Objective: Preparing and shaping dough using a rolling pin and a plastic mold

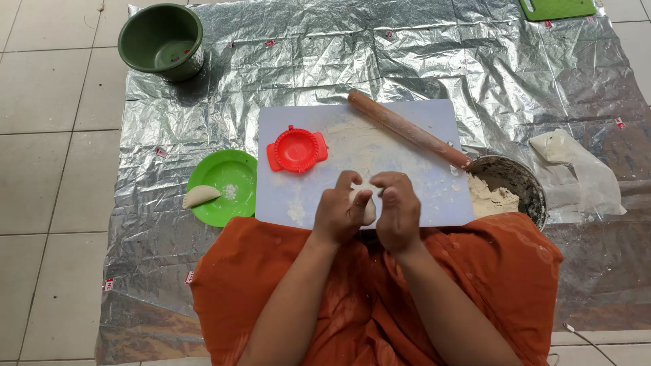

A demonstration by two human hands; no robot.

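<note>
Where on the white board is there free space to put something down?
The white board is bare at its right part, below the rolling pin, and along its top left edge above the red dumpling press. The near middle is crowded: the left hand and right hand hold a dough piece there.

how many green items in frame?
3: a green bowl at the foil's top-left corner, a green plate left of the white board, a green board cut off at the top edge.
</note>
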